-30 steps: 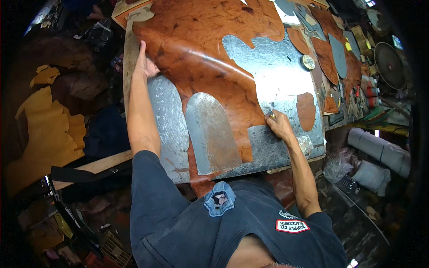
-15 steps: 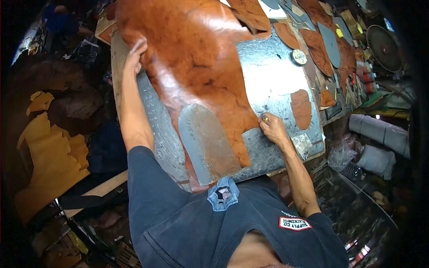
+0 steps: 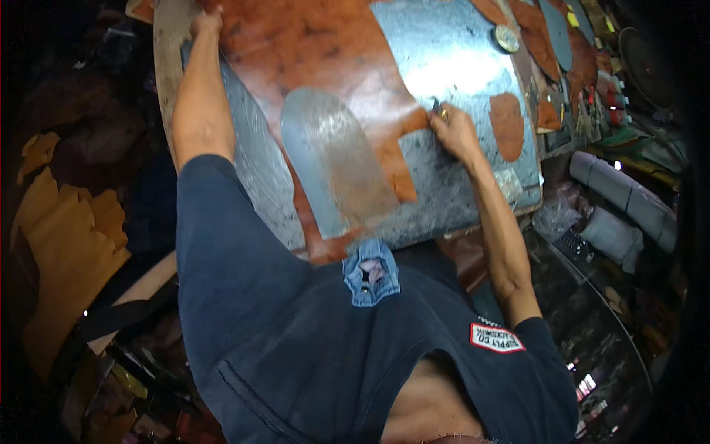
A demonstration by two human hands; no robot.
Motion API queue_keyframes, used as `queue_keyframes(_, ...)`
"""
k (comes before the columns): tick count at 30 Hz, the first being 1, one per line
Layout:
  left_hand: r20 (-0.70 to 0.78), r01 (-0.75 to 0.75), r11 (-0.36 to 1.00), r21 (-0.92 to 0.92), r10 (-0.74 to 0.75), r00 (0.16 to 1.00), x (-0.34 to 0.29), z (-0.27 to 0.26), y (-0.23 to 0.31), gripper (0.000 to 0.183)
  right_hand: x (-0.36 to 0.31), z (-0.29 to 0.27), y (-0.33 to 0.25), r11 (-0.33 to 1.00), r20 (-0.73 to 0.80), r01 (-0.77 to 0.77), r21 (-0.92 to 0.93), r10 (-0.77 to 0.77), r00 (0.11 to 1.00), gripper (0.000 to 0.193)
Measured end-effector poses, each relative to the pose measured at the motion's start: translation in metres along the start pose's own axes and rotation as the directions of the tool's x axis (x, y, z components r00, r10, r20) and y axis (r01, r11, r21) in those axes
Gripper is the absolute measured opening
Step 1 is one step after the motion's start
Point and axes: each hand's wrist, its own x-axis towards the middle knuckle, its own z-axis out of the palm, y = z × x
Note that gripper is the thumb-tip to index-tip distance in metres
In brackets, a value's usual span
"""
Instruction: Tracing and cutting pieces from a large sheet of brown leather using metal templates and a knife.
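Note:
A large glossy reddish-brown leather sheet (image 3: 296,55) lies over the metal-topped table. At its far left edge my left hand (image 3: 207,22) is closed on the leather. My right hand (image 3: 452,127) is closed round a small tool (image 3: 441,112) with a brass-coloured part and a dark tip; its exact kind is hidden by the fingers. That hand is beside the sheet's right-hand corner. On the near part of the leather rests a grey and brown round-topped template (image 3: 333,163). A longer grey panel with scribbled marks (image 3: 255,152) lies partly under the sheet's left side.
The bare metal table top (image 3: 421,55) shows right of the leather. On it are an oval brown leather piece (image 3: 506,126) and a round tin-like object (image 3: 506,39). Cut leather pieces and tools crowd the far right. Wrapped rolls (image 3: 621,196) lie off the table's right side; tan leather (image 3: 70,259) hangs left.
The view has shifted, so table, leather and both hands sit higher in the picture. Both hands keep about the same places relative to the leather sheet.

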Motion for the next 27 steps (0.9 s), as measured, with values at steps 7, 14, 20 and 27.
queue_keyframes(7,0.379,-0.050,0.937,-0.347,0.189,0.906,-0.077,-0.094,-0.183,0.048,-0.077,0.000,-0.040,0.982,-0.062,0.177,0.065,-0.173,0.983,0.026)
queue_keyframes(14,0.643,0.474,0.802,-0.362,-0.153,0.751,-0.537,-0.211,-0.149,0.027,-0.153,0.023,-0.066,0.920,0.171,0.382,0.089,-0.392,0.904,0.031)
queue_keyframes(20,-0.067,-0.228,0.973,0.029,0.230,0.971,-0.595,-0.163,-0.091,0.033,-0.151,0.028,-0.065,0.880,0.256,0.473,0.032,-0.465,0.848,0.044)
queue_keyframes(27,0.043,-0.344,0.937,0.055,0.342,0.939,-0.616,-0.101,-0.075,0.059,-0.155,0.036,-0.047,0.889,0.257,0.341,0.307,-0.422,0.870,0.056)
